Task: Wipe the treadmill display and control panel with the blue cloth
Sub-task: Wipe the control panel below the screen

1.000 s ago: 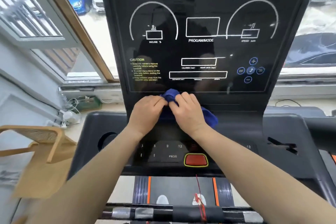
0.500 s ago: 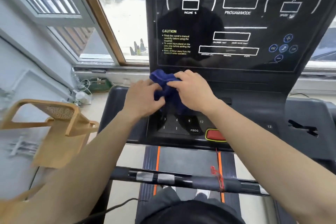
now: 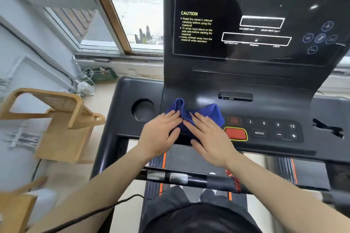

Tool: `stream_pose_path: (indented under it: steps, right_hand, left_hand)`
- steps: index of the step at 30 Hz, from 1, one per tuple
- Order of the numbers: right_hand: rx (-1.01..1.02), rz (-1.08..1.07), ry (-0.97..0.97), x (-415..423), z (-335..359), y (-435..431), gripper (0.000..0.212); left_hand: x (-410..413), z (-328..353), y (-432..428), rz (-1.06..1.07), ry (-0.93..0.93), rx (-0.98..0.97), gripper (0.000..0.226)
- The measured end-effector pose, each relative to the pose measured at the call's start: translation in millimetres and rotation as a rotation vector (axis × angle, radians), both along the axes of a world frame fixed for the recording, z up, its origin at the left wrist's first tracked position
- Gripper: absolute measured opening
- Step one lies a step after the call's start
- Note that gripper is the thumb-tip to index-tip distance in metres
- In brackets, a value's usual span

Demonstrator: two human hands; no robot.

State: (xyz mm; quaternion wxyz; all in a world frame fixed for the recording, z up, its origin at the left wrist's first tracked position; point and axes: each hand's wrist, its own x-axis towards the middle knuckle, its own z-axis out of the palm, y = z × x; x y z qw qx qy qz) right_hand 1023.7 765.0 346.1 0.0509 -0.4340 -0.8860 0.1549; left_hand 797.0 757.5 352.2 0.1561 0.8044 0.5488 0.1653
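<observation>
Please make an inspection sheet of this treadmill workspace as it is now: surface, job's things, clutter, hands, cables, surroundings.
Surface: black control panel with number keys and a red stop button; empty cup holder at its left.
Job's things: blue cloth bunched on the panel's left part; display above, dark, with reflections.
Clutter: nothing seen on the panel.
Hands: left hand and right hand both flat on the cloth, fingers spread.
Cables: black cable below the left arm; white cords under the window.
Surroundings: wooden chair at left; window showing parked cars.
</observation>
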Motion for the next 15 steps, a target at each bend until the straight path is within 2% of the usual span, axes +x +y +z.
stream_pose_path:
  steps: [4,9,12,15]
  right_hand:
    - [0.02,0.09,-0.061,5,-6,-3,0.062]
    - [0.009,-0.048,-0.155,-1,4,53,0.063]
    - [0.034,-0.11,-0.195,-1,-3,18,0.061]
    - [0.063,-0.058,-0.212,2,-4,-22,0.06]
  left_hand:
    - [-5,-10,-6,-0.065,0.077,0.063,0.044]
    - [21,-6,43,0.005,0.283,0.002,0.056]
    - [22,-10,27,-0.076,0.357,0.001,0.058]
    - [8,-15,-7,-0.177,0.363,0.028,0.055]
